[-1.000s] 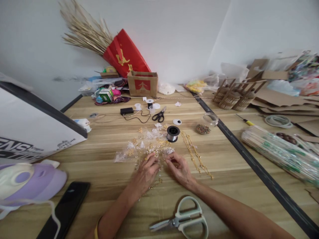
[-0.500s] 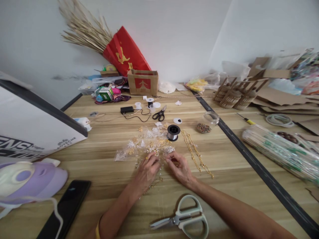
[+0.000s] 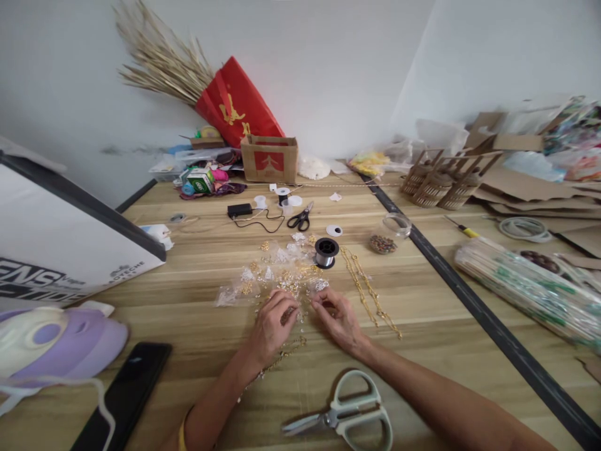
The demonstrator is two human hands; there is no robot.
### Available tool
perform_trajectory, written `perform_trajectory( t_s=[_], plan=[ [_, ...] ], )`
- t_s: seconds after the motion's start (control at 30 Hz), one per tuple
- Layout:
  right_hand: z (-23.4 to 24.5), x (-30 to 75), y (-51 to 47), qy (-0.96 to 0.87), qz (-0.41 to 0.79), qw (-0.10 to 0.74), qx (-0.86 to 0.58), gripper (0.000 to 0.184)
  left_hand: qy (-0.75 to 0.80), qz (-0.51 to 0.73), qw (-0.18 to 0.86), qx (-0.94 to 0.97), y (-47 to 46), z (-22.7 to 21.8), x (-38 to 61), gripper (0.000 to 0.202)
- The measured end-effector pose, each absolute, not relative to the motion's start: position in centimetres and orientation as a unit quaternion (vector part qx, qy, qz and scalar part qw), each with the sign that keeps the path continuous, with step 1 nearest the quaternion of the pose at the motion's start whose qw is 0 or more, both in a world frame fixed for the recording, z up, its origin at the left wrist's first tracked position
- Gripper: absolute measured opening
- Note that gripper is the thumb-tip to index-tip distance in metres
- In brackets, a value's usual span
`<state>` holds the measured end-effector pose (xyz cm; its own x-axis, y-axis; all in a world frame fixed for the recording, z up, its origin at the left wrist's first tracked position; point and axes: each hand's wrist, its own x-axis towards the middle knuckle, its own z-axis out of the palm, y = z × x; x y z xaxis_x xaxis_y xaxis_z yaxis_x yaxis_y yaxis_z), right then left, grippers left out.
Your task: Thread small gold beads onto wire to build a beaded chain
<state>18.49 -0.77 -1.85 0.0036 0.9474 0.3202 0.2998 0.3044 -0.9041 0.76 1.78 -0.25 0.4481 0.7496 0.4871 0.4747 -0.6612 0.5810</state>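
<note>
Both hands are low over the table, a short gap apart. My left hand (image 3: 276,322) has its fingers curled to a pinch beside the scattered gold and clear beads (image 3: 286,280); whatever is between its fingertips is too small to name. My right hand (image 3: 337,316) is also pinched, thumb against forefinger, just below a small bag of white pieces (image 3: 320,285); what it holds cannot be made out. A thin beaded chain (image 3: 286,354) runs beneath my left hand and wrist. Behind the hands stands a black spool of wire (image 3: 326,252). Gold chains (image 3: 366,285) lie to the right.
Large pale-handled scissors (image 3: 354,410) lie in front, between my forearms. Black scissors (image 3: 300,218) and a clear jar of brown beads (image 3: 384,242) are farther back. A phone (image 3: 126,388) and a white box (image 3: 70,238) stand left; bundled sticks (image 3: 521,285) lie right.
My left hand has drawn back slightly from the bead pile, its fingers now pinched and turned toward my right hand. My right hand stays almost in place.
</note>
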Motion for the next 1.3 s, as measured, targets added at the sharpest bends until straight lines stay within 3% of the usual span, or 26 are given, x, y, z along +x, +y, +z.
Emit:
perform_trajectory(
  t_s=[0.13,0.4,0.6,1.3],
  plan=[
    [-1.8,18.5,-0.8,-0.641,0.31,0.502,-0.491,0.02,0.411,0.388,0.244,0.787,1.7,0.0,0.6,0.01],
    [-1.7,18.5,-1.1,-0.684,0.27,0.489,-0.47,0.018,0.48,0.373,0.484,0.63,1.9,-0.1,0.1,0.009],
    [-1.5,18.6,-1.4,-0.721,0.253,0.468,-0.444,0.016,0.482,0.369,0.577,0.547,2.2,-0.4,-0.3,0.013],
    [-1.6,18.6,-1.8,-0.778,0.204,0.452,-0.385,0.014,0.456,0.357,0.594,0.558,1.7,0.0,-0.1,0.014]
  ],
)
